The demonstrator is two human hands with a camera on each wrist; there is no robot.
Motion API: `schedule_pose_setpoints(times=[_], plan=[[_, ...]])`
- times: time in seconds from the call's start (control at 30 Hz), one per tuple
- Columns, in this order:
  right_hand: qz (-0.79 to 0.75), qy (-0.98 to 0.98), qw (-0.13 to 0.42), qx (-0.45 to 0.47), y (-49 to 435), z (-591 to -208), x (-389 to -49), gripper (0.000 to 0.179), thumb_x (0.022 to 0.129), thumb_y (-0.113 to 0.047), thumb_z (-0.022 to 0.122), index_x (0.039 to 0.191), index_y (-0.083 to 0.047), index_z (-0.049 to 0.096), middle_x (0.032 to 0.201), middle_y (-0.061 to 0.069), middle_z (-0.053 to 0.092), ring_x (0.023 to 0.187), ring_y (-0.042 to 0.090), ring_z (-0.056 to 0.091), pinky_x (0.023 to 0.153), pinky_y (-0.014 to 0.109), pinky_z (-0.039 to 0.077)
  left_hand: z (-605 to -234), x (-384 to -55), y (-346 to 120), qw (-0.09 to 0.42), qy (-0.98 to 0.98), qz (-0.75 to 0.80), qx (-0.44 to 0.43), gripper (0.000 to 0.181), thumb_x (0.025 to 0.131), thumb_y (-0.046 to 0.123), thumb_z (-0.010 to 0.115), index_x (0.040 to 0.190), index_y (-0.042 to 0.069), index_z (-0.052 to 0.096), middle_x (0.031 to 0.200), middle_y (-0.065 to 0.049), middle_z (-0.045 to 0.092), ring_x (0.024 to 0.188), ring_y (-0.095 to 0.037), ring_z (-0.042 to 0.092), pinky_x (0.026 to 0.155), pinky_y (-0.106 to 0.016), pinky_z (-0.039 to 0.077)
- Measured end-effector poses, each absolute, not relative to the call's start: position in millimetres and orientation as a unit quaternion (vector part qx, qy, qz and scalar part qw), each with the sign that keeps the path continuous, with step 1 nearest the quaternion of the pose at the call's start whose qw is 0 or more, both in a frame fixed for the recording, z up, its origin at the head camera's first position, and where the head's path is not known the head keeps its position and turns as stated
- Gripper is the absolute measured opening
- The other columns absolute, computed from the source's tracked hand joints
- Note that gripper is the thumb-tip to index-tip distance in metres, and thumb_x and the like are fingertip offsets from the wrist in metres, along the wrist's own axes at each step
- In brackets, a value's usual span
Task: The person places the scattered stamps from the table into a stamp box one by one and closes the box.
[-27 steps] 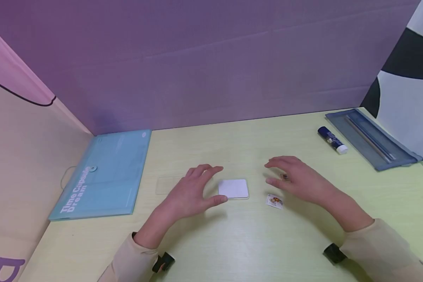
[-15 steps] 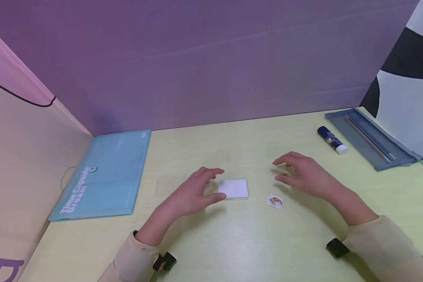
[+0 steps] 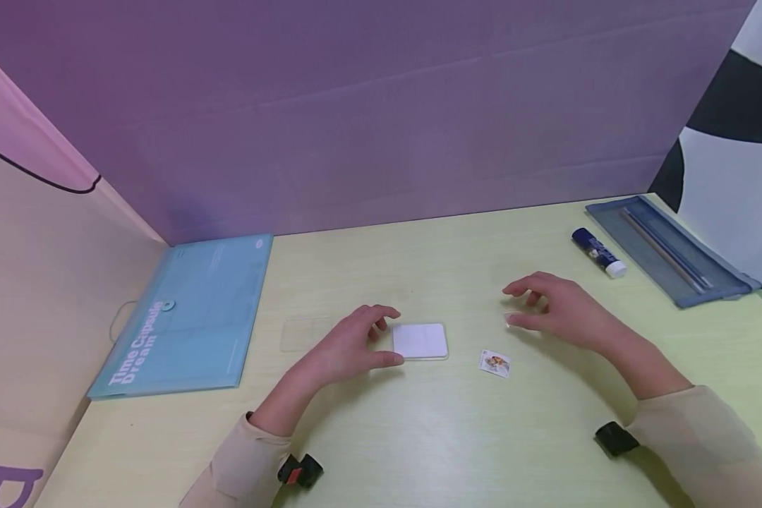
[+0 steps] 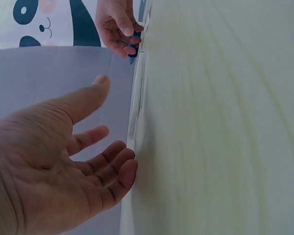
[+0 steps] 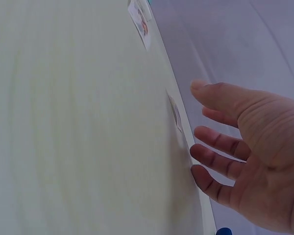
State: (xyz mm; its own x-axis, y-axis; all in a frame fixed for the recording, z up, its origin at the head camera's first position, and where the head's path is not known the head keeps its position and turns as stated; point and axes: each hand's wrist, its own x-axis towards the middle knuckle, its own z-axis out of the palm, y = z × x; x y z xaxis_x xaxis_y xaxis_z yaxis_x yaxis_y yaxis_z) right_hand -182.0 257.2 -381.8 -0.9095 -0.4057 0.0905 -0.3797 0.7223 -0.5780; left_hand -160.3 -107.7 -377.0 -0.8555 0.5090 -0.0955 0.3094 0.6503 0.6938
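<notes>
My left hand (image 3: 346, 353) hovers with loosely bent fingers, its thumb tip overlapping the left edge of a small stack of white cards (image 3: 420, 341) in the head view. Nothing sits between its fingers in the left wrist view. To the right, my right hand (image 3: 568, 314) is also relaxed and holds nothing. Under its thumb, a second small picture piece (image 5: 175, 112) lies on the table, mostly hidden in the head view. A small stamp-like picture (image 3: 495, 363) with an orange figure lies between the card stack and the right hand.
A clear flat plastic piece (image 3: 301, 334) lies left of the cards. A blue document envelope (image 3: 190, 317) covers the table's left side. At the back right are a glue stick (image 3: 599, 252) and a dark blue mesh pouch (image 3: 667, 247). A purple backdrop (image 3: 381, 120) rises behind.
My right hand has drawn back to the right, away from the cards, uncovering table beside the pictures. The left hand's fingers have drawn slightly closer together; the objects have stayed put.
</notes>
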Motion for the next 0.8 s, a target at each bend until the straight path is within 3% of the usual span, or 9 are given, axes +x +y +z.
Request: schedule_pose_setpoints(times=[0.43,0.8], plan=[[-0.331,0.92,0.075,-0.197,271,-384,-185,0.046,0.087,-0.022,0.082,0.126,-0.004,0.065,0.115,0.008,0.064,0.097,0.023,0.057,0.08,0.027,0.049,-385,-168,-99,0.151,0.894,0.367,0.209,0.068,0.079,0.02,0.089,0.137,0.011,0.056,0.112,-0.005,0.055,0.097,-0.021,0.051,0.082,-0.034,0.046],[-0.365,0.907,0.076,-0.195,273,-392,-186,0.04,0.088,-0.022,0.081,0.122,-0.006,0.069,0.113,0.005,0.064,0.093,0.021,0.053,0.078,0.024,0.045,-391,-172,-96,0.159,0.885,0.401,0.174,0.061,0.076,0.012,0.091,0.128,0.005,0.06,0.105,-0.005,0.053,0.093,-0.022,0.048,0.078,-0.031,0.042]])
